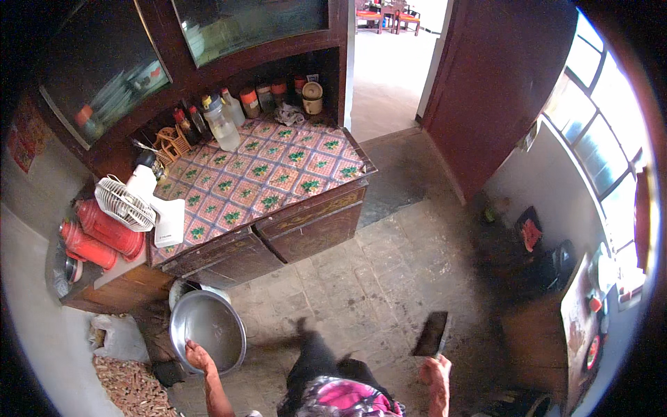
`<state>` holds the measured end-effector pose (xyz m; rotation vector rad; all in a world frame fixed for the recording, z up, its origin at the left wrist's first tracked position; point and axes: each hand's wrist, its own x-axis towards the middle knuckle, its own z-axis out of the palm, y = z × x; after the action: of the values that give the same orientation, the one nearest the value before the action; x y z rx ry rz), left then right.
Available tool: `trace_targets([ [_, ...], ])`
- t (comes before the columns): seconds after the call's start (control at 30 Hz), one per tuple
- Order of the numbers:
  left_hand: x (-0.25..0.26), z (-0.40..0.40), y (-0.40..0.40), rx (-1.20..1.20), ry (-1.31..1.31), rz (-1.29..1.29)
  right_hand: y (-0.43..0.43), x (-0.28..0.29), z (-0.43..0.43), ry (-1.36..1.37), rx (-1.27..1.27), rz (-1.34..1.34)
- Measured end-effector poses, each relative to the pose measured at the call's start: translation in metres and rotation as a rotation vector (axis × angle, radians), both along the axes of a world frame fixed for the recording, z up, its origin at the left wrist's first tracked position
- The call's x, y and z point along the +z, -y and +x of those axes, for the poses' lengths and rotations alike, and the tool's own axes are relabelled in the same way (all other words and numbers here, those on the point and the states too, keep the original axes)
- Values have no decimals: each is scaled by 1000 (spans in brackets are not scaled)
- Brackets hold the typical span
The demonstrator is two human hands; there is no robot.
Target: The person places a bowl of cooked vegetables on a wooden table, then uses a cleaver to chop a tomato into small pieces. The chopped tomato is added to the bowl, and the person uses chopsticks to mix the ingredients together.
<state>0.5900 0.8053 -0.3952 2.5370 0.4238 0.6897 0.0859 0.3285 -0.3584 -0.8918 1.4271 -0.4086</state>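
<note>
My left hand [199,356] grips the near rim of a wide, shiny metal basin [229,333], with part of the hand over its inside. The basin is tilted towards me, and I see nothing solid in it. In my right hand [436,369], out to the right over the floor, is a cleaver with a broad dark blade [431,333], held by its handle. The blade points away from me. Behind the basin a pale container [182,292] shows only in part.
A cabinet with a patterned cover [281,177] carries bottles and a white fan [127,203]. Red thermos flasks [112,229] stand at left. Peanut-like pods [130,388] lie heaped below a white sack [120,339]. A low table [578,323] stands right; a doorway [391,88] opens ahead.
</note>
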Motion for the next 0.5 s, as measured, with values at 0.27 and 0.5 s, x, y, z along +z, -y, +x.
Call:
trace_targets([
  [0.27,-32,8,72,-219,-575,159,-17,-61,-123,-102,-563,27],
  [0.5,61,171,361,-878,40,132,22,11,46,-61,-781,234],
])
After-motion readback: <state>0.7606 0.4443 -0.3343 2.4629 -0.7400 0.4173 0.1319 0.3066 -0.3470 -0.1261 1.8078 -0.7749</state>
